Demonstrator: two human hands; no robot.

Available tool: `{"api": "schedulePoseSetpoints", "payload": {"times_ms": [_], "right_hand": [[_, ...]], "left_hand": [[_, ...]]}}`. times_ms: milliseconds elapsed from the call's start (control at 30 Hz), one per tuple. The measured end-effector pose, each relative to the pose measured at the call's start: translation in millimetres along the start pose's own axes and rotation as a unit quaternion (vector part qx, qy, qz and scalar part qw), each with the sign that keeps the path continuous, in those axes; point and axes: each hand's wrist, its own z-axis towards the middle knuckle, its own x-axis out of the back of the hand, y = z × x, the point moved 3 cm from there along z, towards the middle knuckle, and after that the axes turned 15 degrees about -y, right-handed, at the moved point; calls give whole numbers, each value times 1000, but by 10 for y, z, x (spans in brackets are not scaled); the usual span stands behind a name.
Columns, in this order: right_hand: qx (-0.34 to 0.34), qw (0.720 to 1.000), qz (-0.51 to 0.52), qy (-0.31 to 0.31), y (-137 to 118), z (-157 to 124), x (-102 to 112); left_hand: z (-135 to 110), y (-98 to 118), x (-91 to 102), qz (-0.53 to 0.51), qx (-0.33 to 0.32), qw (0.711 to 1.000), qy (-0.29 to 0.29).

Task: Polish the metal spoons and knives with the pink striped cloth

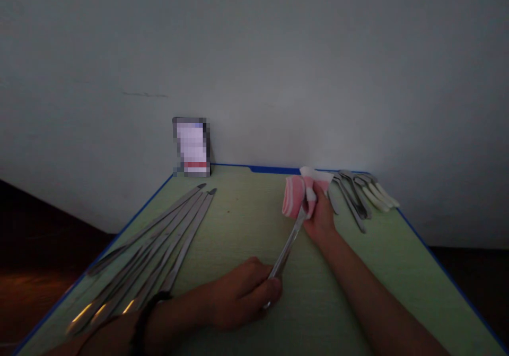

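My left hand (242, 295) is closed round the near end of a long metal utensil (287, 246) that points away from me over the green table (246, 223). My right hand (318, 215) holds a pink and white striped cloth (296, 194) bunched round the utensil's far end. Both hands rest low on the tabletop near its middle.
Several long metal utensils (159, 245) lie fanned out on the table's left side. A small group of spoons and similar cutlery (361, 194) lies at the back right. A small card (191, 147) leans against the grey wall at the back left. The table has a blue edge.
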Motion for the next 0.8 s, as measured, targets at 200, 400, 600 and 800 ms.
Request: {"api": "schedulePoseSetpoints", "payload": {"times_ms": [200, 400, 600, 800], "right_hand": [[2, 997, -79, -12, 26, -39, -19], [-41, 986, -154, -46, 47, -152, -96], [-43, 985, -168, -22, 47, -200, -126], [-29, 984, -172, -43, 48, -167, -130]], "left_hand": [[47, -10, 12, -76, 19, 996, 32], [115, -95, 10, -149, 25, 986, 71], [93, -67, 30, -173, -26, 984, 25], [78, -8, -5, -138, -73, 988, 6]]}}
